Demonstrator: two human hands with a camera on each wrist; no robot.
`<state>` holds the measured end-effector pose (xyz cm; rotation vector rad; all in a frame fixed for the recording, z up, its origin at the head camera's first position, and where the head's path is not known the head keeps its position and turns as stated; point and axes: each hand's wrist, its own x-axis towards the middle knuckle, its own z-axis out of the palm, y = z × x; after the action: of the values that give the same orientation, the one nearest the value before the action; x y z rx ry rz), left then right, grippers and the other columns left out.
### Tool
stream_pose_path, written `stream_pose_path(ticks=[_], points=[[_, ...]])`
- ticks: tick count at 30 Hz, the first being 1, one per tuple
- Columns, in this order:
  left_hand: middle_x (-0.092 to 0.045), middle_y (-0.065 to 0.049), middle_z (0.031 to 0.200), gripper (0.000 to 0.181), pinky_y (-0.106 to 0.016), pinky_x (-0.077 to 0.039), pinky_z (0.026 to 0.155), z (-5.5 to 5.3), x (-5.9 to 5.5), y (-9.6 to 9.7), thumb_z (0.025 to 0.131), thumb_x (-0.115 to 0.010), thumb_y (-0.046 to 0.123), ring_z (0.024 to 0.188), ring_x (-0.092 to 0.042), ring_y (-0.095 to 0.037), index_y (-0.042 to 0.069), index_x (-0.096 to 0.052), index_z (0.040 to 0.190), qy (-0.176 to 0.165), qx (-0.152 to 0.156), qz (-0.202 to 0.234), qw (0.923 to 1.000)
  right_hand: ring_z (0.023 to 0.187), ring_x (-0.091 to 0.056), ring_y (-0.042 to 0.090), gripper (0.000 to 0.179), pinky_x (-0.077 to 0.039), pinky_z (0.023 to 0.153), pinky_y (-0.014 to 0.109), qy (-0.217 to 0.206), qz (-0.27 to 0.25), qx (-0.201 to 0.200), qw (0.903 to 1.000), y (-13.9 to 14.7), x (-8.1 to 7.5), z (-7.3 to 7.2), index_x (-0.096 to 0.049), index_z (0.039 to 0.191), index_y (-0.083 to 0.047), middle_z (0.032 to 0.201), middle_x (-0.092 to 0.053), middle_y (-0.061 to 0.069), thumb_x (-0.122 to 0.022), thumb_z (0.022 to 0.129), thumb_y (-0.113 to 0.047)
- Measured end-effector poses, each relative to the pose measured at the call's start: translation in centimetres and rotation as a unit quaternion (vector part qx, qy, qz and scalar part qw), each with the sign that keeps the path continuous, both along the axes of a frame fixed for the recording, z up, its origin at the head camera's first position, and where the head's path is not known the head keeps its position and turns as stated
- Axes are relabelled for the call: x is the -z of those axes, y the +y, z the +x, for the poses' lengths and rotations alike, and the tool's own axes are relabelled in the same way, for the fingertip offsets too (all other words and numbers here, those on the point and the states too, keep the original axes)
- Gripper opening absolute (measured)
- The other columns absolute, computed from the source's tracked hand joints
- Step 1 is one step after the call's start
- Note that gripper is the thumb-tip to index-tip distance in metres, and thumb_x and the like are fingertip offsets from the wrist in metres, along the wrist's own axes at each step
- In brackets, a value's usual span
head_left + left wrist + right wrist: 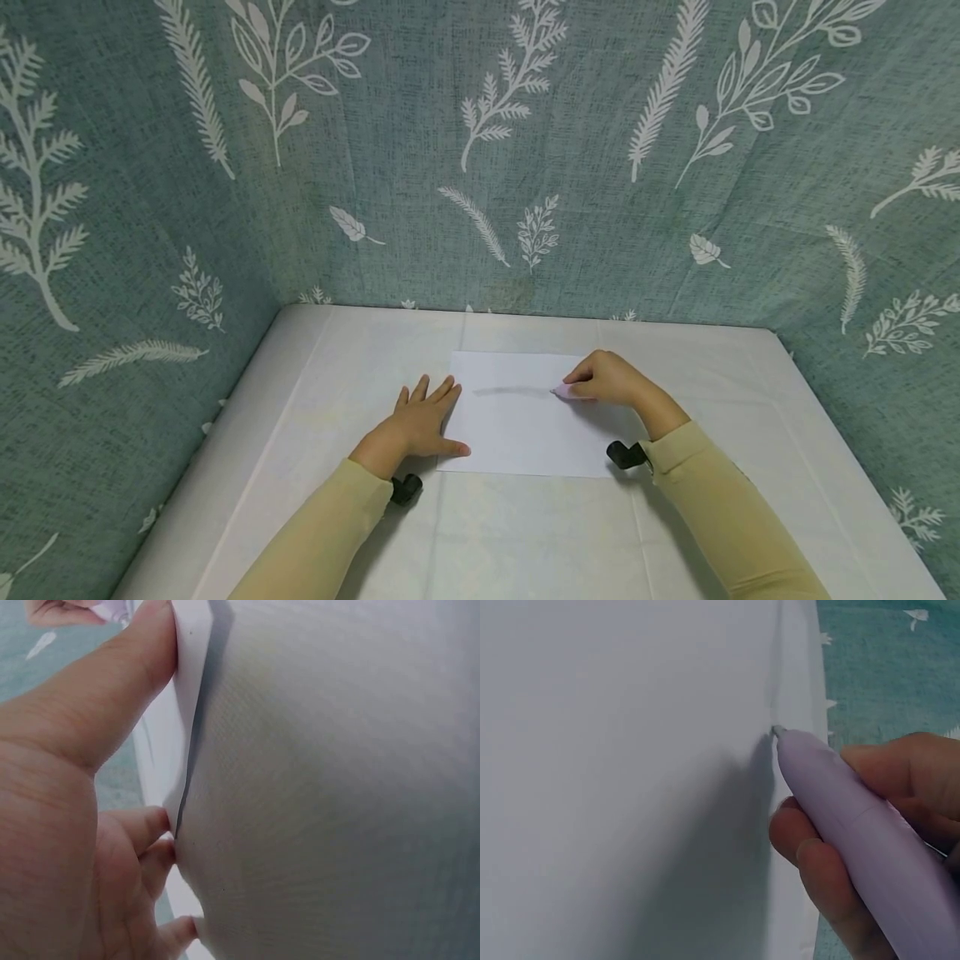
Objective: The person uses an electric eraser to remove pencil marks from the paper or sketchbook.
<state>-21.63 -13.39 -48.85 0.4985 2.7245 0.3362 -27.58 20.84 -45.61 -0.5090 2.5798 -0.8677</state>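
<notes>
A white sheet of paper [517, 437] lies on the white-covered table. My left hand [420, 425] rests spread at the paper's left edge, the thumb on its lower left part. In the left wrist view the paper's edge [191, 697] lifts slightly beside the thumb. My right hand [611, 379] pinches a thick, light-purple, pen-shaped tool [847, 817] between thumb and fingers. Its small metal tip [778, 730] touches the paper. A faint grey line [510, 390] runs leftward from the tip across the upper paper; whether it is a mark, crease or cut I cannot tell.
The white table cover [540, 533] extends around the paper. Green cloth walls [420, 125] with white leaf prints stand behind and at both sides. A small black device [628, 455] sits at the right wrist, and another black device [407, 490] at the left.
</notes>
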Motion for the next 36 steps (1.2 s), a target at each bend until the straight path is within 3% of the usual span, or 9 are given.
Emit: stream_pose_path(ticks=[5, 14, 21, 28, 36], points=[[-0.013, -0.005, 0.168, 0.113, -0.067, -0.006, 0.116, 0.02, 0.03, 0.03, 0.075, -0.074, 0.069, 0.151, -0.002, -0.045, 0.015, -0.024, 0.161, 0.0, -0.001, 0.0, 1.0, 0.063, -0.057, 0.013, 0.022, -0.047, 0.06, 0.031, 0.007, 0.009, 0.016, 0.9998, 0.0, -0.04, -0.17, -0.079, 0.109, -0.007, 0.082, -0.072, -0.001, -0.073, 0.092, -0.02], [-0.013, -0.005, 0.168, 0.112, -0.066, -0.005, 0.116, 0.1, -0.1, 0.0, 0.076, -0.074, 0.068, 0.151, -0.001, -0.045, 0.015, -0.024, 0.161, -0.001, -0.002, 0.004, 1.0, 0.063, -0.058, 0.013, 0.018, -0.049, 0.061, 0.029, -0.015, 0.002, -0.009, 0.9998, 0.01, 0.18, -0.21, -0.08, 0.105, -0.008, 0.08, -0.073, -0.002, -0.074, 0.09, -0.017], [-0.013, -0.005, 0.168, 0.112, -0.066, -0.006, 0.116, 0.18, -0.21, 0.03, 0.076, -0.075, 0.067, 0.151, -0.001, -0.045, 0.015, -0.024, 0.161, -0.003, -0.002, 0.003, 1.0, 0.061, -0.057, 0.012, 0.02, -0.046, 0.059, 0.029, 0.009, 0.01, 0.004, 0.9999, -0.04, 0.4, -0.48, -0.08, 0.107, -0.008, 0.078, -0.072, -0.001, -0.072, 0.092, -0.018], [-0.012, -0.005, 0.168, 0.112, -0.066, -0.005, 0.117, 0.07, -0.05, -0.05, 0.076, -0.074, 0.068, 0.151, 0.0, -0.044, 0.016, -0.023, 0.161, -0.002, -0.001, 0.001, 1.0, 0.062, -0.061, 0.012, 0.018, -0.05, 0.061, 0.029, -0.008, 0.007, -0.016, 0.9998, -0.19, 0.19, -0.42, -0.08, 0.104, -0.009, 0.084, -0.074, -0.003, -0.074, 0.09, -0.017], [-0.012, -0.005, 0.168, 0.112, -0.066, -0.005, 0.117, 0.09, -0.11, -0.1, 0.076, -0.074, 0.068, 0.151, 0.0, -0.044, 0.016, -0.023, 0.161, -0.006, -0.001, 0.003, 1.0, 0.062, -0.059, 0.011, 0.018, -0.049, 0.061, 0.03, 0.005, 0.009, -0.004, 0.9999, -0.44, -0.13, -0.35, -0.08, 0.105, -0.007, 0.079, -0.072, -0.003, -0.073, 0.091, -0.018]])
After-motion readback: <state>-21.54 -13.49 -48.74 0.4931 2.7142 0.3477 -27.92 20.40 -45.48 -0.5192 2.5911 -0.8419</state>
